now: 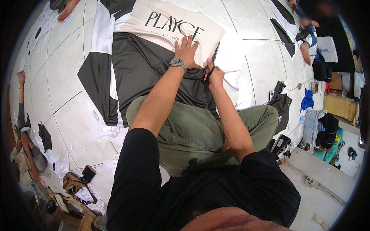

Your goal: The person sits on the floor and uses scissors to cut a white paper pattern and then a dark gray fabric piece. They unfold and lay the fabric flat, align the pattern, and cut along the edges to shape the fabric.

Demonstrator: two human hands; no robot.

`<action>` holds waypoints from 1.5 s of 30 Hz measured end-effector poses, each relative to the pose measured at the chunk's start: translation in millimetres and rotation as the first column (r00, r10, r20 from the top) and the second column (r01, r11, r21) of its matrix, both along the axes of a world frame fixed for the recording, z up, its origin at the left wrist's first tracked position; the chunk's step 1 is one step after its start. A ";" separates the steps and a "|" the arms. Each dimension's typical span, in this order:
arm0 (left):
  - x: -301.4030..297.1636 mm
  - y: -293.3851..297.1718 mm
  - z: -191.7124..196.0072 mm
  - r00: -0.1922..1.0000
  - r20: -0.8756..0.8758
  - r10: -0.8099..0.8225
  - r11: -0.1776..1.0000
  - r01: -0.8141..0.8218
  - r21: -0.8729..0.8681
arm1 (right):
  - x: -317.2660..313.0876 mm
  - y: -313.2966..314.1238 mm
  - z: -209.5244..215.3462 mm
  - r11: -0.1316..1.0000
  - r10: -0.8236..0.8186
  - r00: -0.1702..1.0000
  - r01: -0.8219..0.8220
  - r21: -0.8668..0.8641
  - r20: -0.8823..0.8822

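My left hand [187, 52], with a metal watch [178, 62] on its wrist, presses down with fingers spread on a cream fabric panel [210, 29] printed with dark lettering. Below that panel lies a large, shiny dark grey fabric [142, 63], rumpled near my thumb. My right hand [217, 76] is closed around the dark handles of scissors [211, 71], beside the right edge of the two fabrics. The scissors' blades are hidden by hand and cloth. White sheets [227, 71] lie partly under the fabrics.
I sit on a tiled floor [69, 115], my green trousers [189, 131] close to the cloth. Dark scraps [281, 107] lie at right. A brown bag [73, 183] and phone-like dark object [89, 174] sit lower left. Other people sit at far left and upper right.
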State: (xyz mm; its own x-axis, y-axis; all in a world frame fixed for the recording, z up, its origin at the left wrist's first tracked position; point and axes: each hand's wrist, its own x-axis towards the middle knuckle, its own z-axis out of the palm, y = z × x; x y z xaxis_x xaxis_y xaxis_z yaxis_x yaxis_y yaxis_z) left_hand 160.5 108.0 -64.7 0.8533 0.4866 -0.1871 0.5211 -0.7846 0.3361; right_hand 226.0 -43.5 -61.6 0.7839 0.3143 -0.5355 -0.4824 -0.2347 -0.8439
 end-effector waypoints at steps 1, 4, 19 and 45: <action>-0.1 -0.2 -0.3 1.000 0.011 0.004 1.000 -0.004 0.001 | -1.0 -0.3 -0.3 1.000 -0.001 1.000 0.002 -0.024 0.014; 0.2 -0.3 -0.7 1.000 0.012 0.006 1.000 -0.006 0.000 | -1.7 -0.4 1.9 0.999 -0.010 1.000 0.011 0.035 -0.016; 0.5 -0.1 0.0 1.000 0.018 0.003 1.000 -0.002 -0.008 | 4.6 8.5 0.9 0.996 -0.034 0.998 0.038 0.079 -0.054; 1.0 -0.3 -0.7 1.000 0.004 -0.002 1.000 0.002 0.006 | 7.1 13.8 0.0 0.994 -0.065 0.998 0.067 0.088 -0.020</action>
